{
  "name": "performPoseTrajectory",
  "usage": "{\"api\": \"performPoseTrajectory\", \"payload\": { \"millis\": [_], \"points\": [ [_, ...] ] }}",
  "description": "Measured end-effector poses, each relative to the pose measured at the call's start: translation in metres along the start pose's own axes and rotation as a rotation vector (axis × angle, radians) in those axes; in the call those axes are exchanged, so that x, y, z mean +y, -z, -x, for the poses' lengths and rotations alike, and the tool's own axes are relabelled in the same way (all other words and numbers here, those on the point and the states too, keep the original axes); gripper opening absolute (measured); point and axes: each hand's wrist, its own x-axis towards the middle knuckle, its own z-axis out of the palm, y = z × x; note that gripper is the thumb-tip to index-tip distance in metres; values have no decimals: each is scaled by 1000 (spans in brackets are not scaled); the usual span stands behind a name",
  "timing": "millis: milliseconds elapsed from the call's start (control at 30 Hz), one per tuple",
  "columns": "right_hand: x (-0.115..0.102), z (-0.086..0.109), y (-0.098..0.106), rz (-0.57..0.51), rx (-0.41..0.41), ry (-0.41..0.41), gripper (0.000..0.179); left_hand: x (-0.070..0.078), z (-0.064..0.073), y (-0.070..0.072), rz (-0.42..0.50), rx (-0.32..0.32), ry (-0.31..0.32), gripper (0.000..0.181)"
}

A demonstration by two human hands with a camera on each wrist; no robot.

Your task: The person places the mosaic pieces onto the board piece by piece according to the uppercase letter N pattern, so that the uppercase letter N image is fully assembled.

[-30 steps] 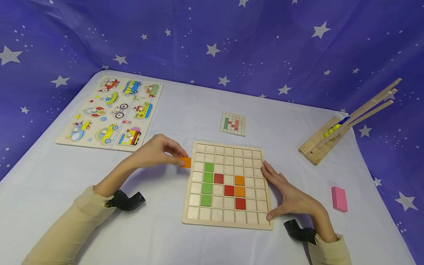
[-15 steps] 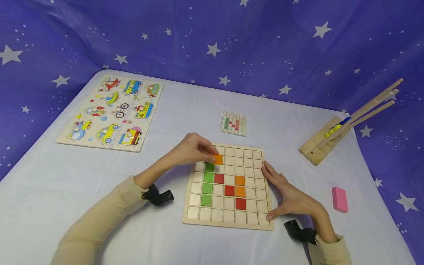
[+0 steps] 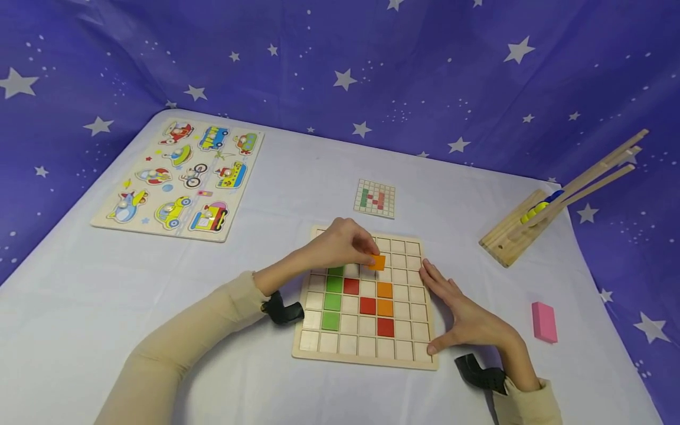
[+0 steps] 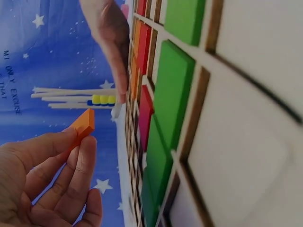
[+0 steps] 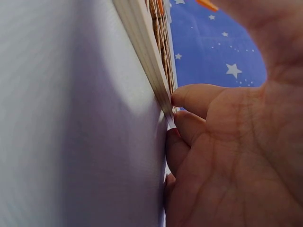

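Note:
Between thumb and fingertips my left hand (image 3: 342,243) pinches an orange square tile (image 3: 378,262), held over the upper part of the wooden grid board (image 3: 366,359). In the left wrist view the orange tile (image 4: 85,124) is tilted, above the board's surface. Set in the board are a column of green tiles (image 3: 332,302), several red tiles (image 3: 367,305) and two orange tiles (image 3: 385,307) one behind the other. My right hand (image 3: 470,316) rests along the board's right edge, fingers stretched, thumb at the near right corner; in the right wrist view its fingertips (image 5: 182,97) touch the board's side.
A small pattern card (image 3: 374,199) lies behind the board. At the back left is a vehicle puzzle board (image 3: 159,203). To the right stand a wooden peg stand (image 3: 510,236) with yellow and blue beads and a pink block (image 3: 544,322). A star-patterned cloth (image 3: 340,59) hangs behind.
My left hand has carried the orange tile rightward, from beside the board's left edge to over its upper middle. The right hand has stayed at the right edge.

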Motion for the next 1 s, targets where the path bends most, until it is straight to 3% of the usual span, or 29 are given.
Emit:
{"api": "performPoseTrajectory", "payload": {
  "millis": [233, 467, 1000],
  "points": [
    [-2, -1, 1, -19, 1, -13, 135, -2, -11, -10, 21, -42, 79, 7],
    [-2, -2, 1, -19, -3, -15, 135, -2, -16, -19, 45, -40, 156, 6],
    [1, 1, -2, -6, 9, 15, 134, -4, -17, -30, -56, -26, 59, 4]
  ]
}}
